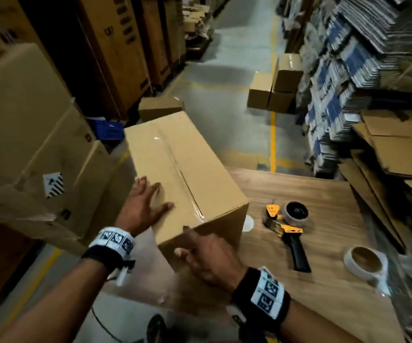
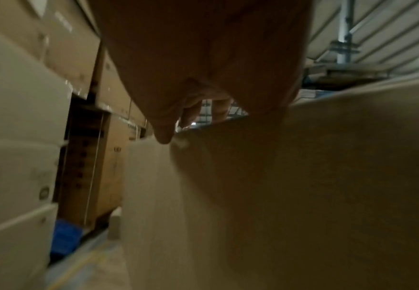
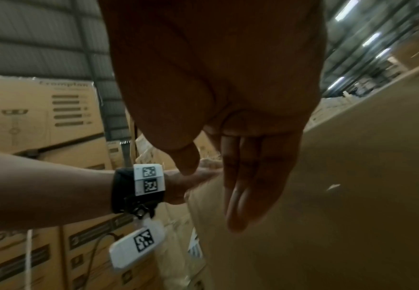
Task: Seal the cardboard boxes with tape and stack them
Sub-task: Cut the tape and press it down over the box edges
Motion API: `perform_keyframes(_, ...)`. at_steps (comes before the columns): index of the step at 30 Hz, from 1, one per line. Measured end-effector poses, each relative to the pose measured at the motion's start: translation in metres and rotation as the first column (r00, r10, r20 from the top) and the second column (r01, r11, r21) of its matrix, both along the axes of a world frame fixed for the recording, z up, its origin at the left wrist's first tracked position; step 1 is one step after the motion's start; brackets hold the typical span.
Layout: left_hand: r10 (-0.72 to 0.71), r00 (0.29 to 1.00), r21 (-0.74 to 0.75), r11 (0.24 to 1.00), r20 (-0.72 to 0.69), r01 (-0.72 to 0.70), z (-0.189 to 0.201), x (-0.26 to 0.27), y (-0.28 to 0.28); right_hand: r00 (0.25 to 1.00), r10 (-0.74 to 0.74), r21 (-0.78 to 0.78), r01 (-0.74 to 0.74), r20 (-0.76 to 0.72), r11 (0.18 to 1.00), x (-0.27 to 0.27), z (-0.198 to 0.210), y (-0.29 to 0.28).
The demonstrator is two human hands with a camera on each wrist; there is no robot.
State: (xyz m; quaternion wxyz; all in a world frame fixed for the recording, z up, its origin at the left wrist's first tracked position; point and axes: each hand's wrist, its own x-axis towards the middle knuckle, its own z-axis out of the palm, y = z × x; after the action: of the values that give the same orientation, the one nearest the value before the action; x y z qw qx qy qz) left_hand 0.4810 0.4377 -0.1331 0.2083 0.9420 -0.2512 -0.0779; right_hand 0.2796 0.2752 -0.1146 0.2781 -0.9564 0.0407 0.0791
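Since the box [image 1: 175, 169] is stiff, slick-taped and overhangs the table [image 1: 323, 194], grip bottom edges; both hands flat, fingers open: left hand [image 1: 145, 204] on top, right hand [image 1: 207, 258] on near side.

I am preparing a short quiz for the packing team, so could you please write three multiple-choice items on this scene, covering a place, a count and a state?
1. Where does the tape dispenser lie?
A. on the wooden table, right of the box
B. on top of the box
C. on the floor

2. How many small boxes sit grouped on the floor by the yellow line?
A. one
B. three
C. six

3. What is the state of the box under the left hand and right hand?
A. flaps open
B. crushed
C. top seam taped shut

Answers: 1 A, it lies on the tabletop beside the box; 2 B, two below, one above; 3 C, glossy tape runs along the seam.
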Motion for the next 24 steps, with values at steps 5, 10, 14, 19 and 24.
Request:
perform_keyframes(5, -0.081, 0.985, -0.073, 0.993, 0.153, 0.093, 0.020, -0.043, -0.013, 0.853, -0.313, 0.000, 0.345, 0.417, 0.939, -0.005, -0.004, -0.076)
perform_keyframes(10, -0.196, 0.951, 0.244, 0.960, 0.240, 0.137, -0.024, -0.104, -0.061, 0.822, -0.512, 0.143, 0.492, 0.251, 0.859, -0.005, -0.064, -0.152)
perform_keyframes(14, -0.082, 0.929, 0.055, 0.996, 0.361, 0.066, -0.042, -0.105, -0.059, 0.613, -0.790, 0.093, 0.785, 0.024, 0.612, -0.053, -0.138, -0.209)
perform_keyframes(19, -0.117, 0.899, -0.035, 0.989, 0.421, 0.145, -0.048, -0.120, -0.049, 0.410, -0.813, 0.161, 0.912, -0.413, 0.378, -0.092, -0.172, -0.237)
perform_keyframes(24, -0.167, 0.906, -0.101, 0.970, 0.390, 0.223, -0.039, -0.136, -0.036, 0.531, -0.525, 0.618, 0.786, -0.665, 0.013, -0.086, -0.197, -0.246)
